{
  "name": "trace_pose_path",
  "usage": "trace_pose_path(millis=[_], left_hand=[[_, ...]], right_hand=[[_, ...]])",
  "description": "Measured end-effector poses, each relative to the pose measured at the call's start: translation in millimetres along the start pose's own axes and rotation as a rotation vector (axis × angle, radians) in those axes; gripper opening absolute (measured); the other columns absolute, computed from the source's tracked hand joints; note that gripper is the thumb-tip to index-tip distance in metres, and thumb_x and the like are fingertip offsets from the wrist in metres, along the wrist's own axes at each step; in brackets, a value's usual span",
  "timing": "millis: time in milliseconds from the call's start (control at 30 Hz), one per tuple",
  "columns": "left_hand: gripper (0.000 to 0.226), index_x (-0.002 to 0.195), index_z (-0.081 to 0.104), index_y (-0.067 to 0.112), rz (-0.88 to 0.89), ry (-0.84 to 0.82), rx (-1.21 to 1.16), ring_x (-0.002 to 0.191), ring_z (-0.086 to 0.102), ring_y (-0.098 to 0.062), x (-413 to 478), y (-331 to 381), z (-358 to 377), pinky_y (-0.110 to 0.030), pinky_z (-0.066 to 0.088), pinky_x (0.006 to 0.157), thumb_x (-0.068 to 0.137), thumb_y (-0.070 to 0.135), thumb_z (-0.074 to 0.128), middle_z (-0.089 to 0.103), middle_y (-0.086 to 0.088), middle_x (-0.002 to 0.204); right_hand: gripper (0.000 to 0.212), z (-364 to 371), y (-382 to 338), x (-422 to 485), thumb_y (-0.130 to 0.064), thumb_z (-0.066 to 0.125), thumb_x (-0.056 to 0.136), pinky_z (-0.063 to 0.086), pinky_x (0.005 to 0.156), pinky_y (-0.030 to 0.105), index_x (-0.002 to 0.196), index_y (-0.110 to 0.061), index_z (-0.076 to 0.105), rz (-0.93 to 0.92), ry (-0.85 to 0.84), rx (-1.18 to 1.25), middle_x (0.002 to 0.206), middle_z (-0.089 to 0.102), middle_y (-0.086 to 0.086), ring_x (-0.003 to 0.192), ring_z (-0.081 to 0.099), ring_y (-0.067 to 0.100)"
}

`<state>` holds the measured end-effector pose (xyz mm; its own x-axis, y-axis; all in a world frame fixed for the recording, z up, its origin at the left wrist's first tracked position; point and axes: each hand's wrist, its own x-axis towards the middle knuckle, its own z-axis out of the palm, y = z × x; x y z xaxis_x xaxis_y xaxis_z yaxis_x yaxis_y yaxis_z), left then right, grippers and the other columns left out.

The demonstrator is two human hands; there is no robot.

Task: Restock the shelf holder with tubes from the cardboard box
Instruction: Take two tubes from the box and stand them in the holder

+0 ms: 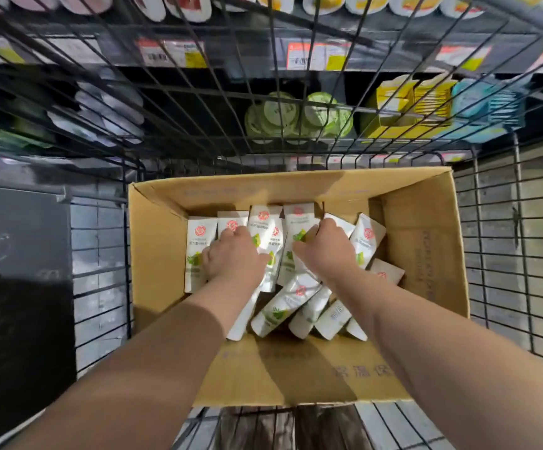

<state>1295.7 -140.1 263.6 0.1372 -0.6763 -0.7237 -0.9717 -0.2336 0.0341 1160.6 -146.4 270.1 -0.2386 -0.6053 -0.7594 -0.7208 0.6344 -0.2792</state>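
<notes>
Both your hands are down inside the cardboard box (426, 241), which sits in a wire cart (101, 254). Your left hand (232, 258) is knuckles-up with its fingers curled over the tops of the white tubes (198, 248) that stand in a row along the far side of the box; it grips them. One tube of that row stands just to the outside of this hand, touching it. Your right hand (327, 251) is close beside the left, the two apart by a narrow gap where a tube shows between them. Its fingers are clenched round the top of a tube in the same row, with the thumb pressed against the tube's printed face. Another tube leans just to the outer side of this hand. Below both wrists, nearer to you, loose tubes (283, 306) lie slanted in a heap on the box floor, touching one another. Beyond your fingertips, past the cart's wire wall, are shelves (263, 64) with price labels (172, 53), round green tubs (296, 118) and yellow boxes (406, 105).
</notes>
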Motion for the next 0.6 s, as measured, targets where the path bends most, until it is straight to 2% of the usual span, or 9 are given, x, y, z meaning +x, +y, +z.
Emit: trace_pose_path(millis=[67, 133, 200, 300, 433, 600], left_hand=[[0.057, 0.131, 0.039, 0.011, -0.002, -0.008, -0.023, 0.116, 0.051, -0.033, -2.5, 0.8, 0.0, -0.041, 0.039, 0.092, 0.087, 0.045, 0.055, 0.048, -0.013, 0.130], [0.056, 0.129, 0.040, 0.011, -0.016, -0.043, -0.051, 0.116, 0.051, -0.032, -3.3, 1.4, -2.6, -0.040, 0.039, 0.091, 0.086, 0.044, 0.057, 0.048, -0.012, 0.130], [0.055, 0.126, 0.043, 0.011, -0.026, -0.089, -0.059, 0.116, 0.050, -0.032, -2.8, 1.8, -5.0, -0.040, 0.038, 0.092, 0.085, 0.044, 0.058, 0.048, -0.011, 0.129], [0.053, 0.123, 0.046, 0.012, -0.042, -0.146, -0.061, 0.115, 0.050, -0.032, -2.2, 0.8, -8.1, -0.040, 0.038, 0.091, 0.084, 0.045, 0.058, 0.050, -0.011, 0.127], [0.049, 0.124, 0.042, 0.014, -0.046, -0.178, -0.132, 0.114, 0.050, -0.033, -3.8, -0.5, -12.4, -0.041, 0.034, 0.096, 0.084, 0.038, 0.057, 0.054, -0.009, 0.124], [0.053, 0.128, 0.039, 0.021, -0.028, -0.080, -0.273, 0.116, 0.049, -0.031, -17.3, -8.4, -6.0, -0.040, 0.030, 0.100, 0.080, 0.032, 0.061, 0.054, -0.006, 0.124]], right_hand=[[0.013, -0.8, -0.2, -3.8, -0.018, 0.060, 0.080, 0.039, 0.056, 0.027, 0.079, -0.012, 0.049, 0.002, -0.047, 0.032, 0.094, 0.056, 0.009, 0.074, 0.053, 0.024], [0.018, 0.5, 3.6, -8.0, -0.013, 0.058, 0.077, 0.037, 0.053, 0.027, 0.067, -0.014, 0.043, -0.002, -0.079, 0.019, 0.089, 0.053, 0.009, 0.069, 0.050, 0.023], [0.011, -0.3, 7.3, -12.4, -0.014, 0.058, 0.073, 0.037, 0.054, 0.027, 0.075, -0.012, 0.047, -0.001, -0.077, 0.035, 0.088, 0.050, 0.008, 0.068, 0.047, 0.021], [0.018, -2.7, 14.4, -16.7, -0.013, 0.058, 0.076, 0.038, 0.054, 0.027, 0.091, -0.010, 0.049, 0.003, -0.063, 0.127, 0.078, 0.048, 0.002, 0.063, 0.044, 0.014], [0.024, -6.7, 20.7, -22.5, -0.016, 0.060, 0.081, 0.042, 0.056, 0.028, 0.098, -0.015, 0.043, -0.027, -0.031, 0.232, 0.077, 0.050, -0.002, 0.066, 0.048, 0.012], [0.029, -13.4, 25.0, -35.8, -0.018, 0.063, 0.085, 0.041, 0.054, 0.021, 0.104, -0.023, 0.041, -0.121, -0.033, 0.347, 0.080, 0.054, -0.010, 0.069, 0.053, 0.005]])
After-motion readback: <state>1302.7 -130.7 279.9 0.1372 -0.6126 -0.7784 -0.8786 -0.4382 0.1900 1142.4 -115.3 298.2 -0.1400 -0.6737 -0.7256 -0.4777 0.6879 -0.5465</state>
